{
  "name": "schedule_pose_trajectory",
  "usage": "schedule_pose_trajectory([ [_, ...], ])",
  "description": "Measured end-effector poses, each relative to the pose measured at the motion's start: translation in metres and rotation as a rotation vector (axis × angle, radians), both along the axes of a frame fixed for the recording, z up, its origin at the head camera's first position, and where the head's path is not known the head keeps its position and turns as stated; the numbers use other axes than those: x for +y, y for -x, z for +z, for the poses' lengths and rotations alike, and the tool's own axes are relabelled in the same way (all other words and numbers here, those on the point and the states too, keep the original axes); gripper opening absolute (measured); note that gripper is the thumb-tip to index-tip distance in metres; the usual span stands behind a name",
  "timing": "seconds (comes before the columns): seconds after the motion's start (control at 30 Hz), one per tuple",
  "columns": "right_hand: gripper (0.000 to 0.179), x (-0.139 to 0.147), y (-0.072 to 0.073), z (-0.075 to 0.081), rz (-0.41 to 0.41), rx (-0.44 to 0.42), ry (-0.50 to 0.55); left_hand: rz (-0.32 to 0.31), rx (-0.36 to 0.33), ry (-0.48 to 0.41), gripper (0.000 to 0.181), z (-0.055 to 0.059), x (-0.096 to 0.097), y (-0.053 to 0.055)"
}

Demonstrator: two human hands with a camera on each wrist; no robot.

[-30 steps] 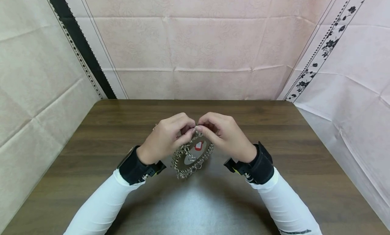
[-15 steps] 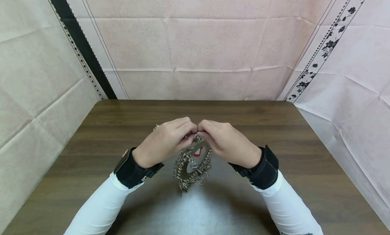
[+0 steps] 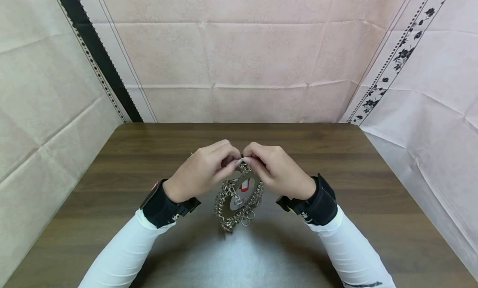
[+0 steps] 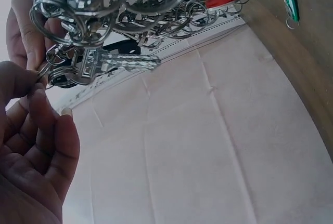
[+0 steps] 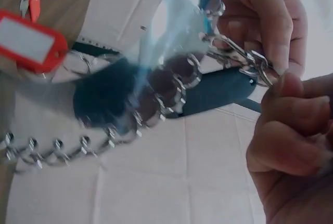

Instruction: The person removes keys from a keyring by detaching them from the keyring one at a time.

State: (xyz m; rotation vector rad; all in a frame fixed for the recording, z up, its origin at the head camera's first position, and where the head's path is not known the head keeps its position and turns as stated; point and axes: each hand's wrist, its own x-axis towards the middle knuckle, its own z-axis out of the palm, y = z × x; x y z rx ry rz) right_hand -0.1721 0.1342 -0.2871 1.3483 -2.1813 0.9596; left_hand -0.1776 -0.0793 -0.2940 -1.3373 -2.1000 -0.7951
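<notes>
Wood-grained table (image 3: pixel 373 188), clear ring-edged disc (image 3: pixel 234 204).

Wears long, close-fitting white sleeves (image 3: pixel 120 255), entering at the lower left and lower right of the frame and lightly creased across the forearms. Shows a dark streak (image 3: pixel 362 284) on the right one, at the bottom edge. Has broad black wristbands (image 3: pixel 161 205) next to the cuffs, with blocky black housings (image 3: pixel 189 206) on their inner sides and small whitish markings (image 3: pixel 176 217). Leaves the hands (image 3: pixel 205 167) bare.

A slanted loop of silvery rings (image 3: pixel 221 204) hangs — key (image 4: pixel 117 62) and red tag (image 5: pixel 31 43) among them.
</notes>
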Motion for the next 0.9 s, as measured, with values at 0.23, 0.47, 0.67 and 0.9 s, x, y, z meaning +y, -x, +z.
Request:
schedule_pose_trajectory([
  [0.23,0.006,-0.001,0.003,-0.003,0.031,-0.061,0.116,-0.058,-0.094,-0.064,0.007,-0.003,-0.002,0.006],
  [0.47,0.007,-0.004,0.006,-0.006,0.049,-0.115,0.181,-0.071,-0.099,-0.117,0.007,-0.005,-0.002,0.009],
  [0.67,0.007,-0.005,0.009,-0.009,0.059,-0.152,0.218,-0.062,-0.092,-0.155,0.008,-0.007,-0.001,0.011],
  [0.9,0.005,-0.006,0.01,-0.012,0.065,-0.255,0.287,-0.027,-0.072,-0.184,0.008,-0.011,0.0,0.014],
])
